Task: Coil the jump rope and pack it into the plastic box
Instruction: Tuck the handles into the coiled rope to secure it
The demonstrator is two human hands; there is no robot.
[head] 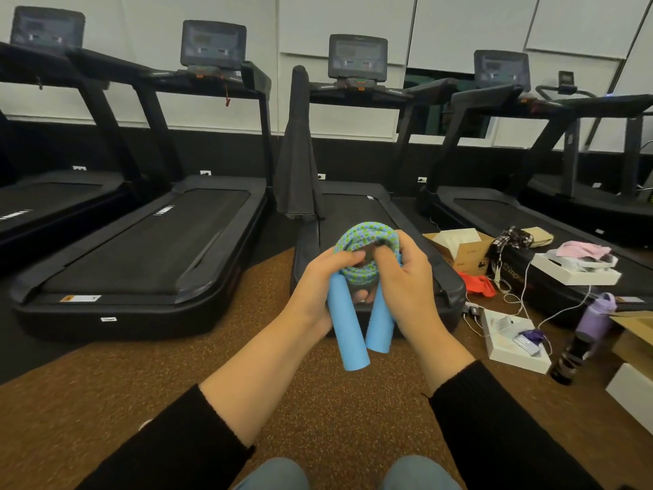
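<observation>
The jump rope (365,235) is a blue and green braided cord wound into a small round coil, held up in front of me over the brown floor. Its two light blue foam handles (348,334) hang down side by side below the coil. My left hand (318,288) grips the coil and the top of the left handle. My right hand (406,284) holds the right side, with fingers curled round the coil and the right handle's top. No plastic box shows clearly in this view.
Several black treadmills (148,249) stand in a row ahead; a dark towel (298,153) hangs on one. To the right the floor holds cardboard boxes (459,249), white trays (512,344), cables, a purple bottle (597,313) and clothes. My knees are at the bottom edge.
</observation>
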